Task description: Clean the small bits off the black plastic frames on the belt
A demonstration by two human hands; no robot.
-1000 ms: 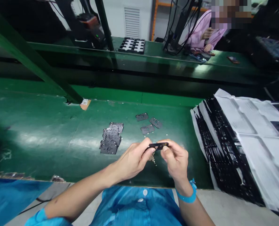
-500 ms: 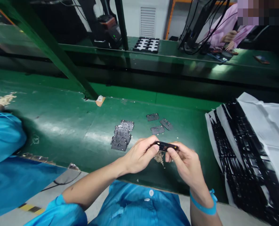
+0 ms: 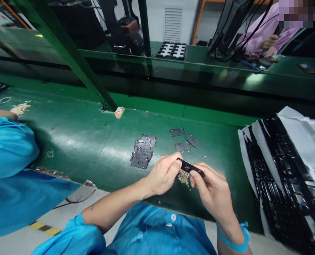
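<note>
A small black plate [image 3: 190, 168] is pinched between both hands above the green bench, tilted down to the right. My left hand [image 3: 164, 174] grips its left end with thumb and fingers. Closed round the right end is my right hand [image 3: 212, 184]. Below the plate lies a heap of small beige bits [image 3: 184, 177], partly hidden by the hands. Left of my hands, several dark plates [image 3: 142, 151] overlap in a stack. Beyond my hands lie three loose dark plates [image 3: 182, 146].
Black parts with white sheets [image 3: 276, 177] are piled at the right. A green post [image 3: 77, 67] slants down to the bench [image 3: 88, 141]. A co-worker's blue sleeve [image 3: 11, 148] is at the left. Another person's hands [image 3: 269, 46] work across the far bench, near a tray [image 3: 172, 50].
The black plate has tilted, its right end now lower, and its upper face shows less. The whole view has shifted, so the bench and its contents appear slightly farther right.
</note>
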